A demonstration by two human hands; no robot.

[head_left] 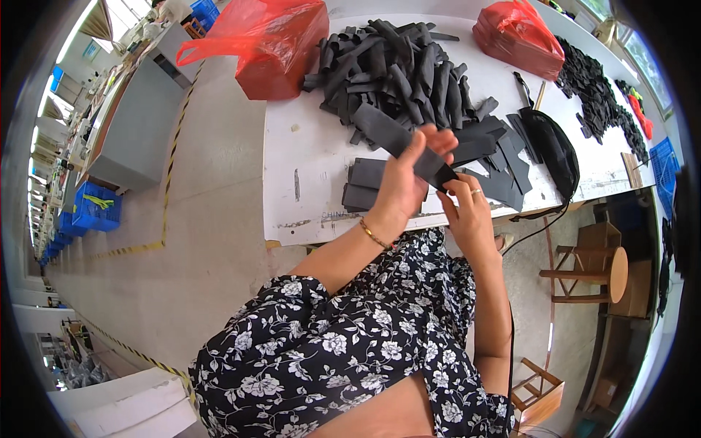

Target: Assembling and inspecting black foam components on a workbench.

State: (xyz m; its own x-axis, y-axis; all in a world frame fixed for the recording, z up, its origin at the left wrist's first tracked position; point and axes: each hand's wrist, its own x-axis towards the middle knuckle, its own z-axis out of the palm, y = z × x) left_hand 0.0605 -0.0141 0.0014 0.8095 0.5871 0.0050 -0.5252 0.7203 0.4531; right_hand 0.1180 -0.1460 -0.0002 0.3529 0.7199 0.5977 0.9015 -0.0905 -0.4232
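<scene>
A long dark grey strip (385, 130) of flat material slants above the front edge of the white table. My left hand (406, 175) supports it along its middle, thumb on top and fingers curled round the side. At the strip's near end, my right hand (467, 208) pinches it between thumb and fingers. Beyond lies a big heap of curled black pieces (401, 73). Flat dark pieces (365, 179) are stacked left of my hands, and more flat strips (504, 164) lie scattered to the right.
Two red plastic bags (281, 51), (518, 40) stand on the white table (292, 160). A black pouch (551, 150) with a cord lies at right, beside a mass of small black pieces (599, 91). Wooden stools (617, 275) and a blue crate (98, 208) are on the floor.
</scene>
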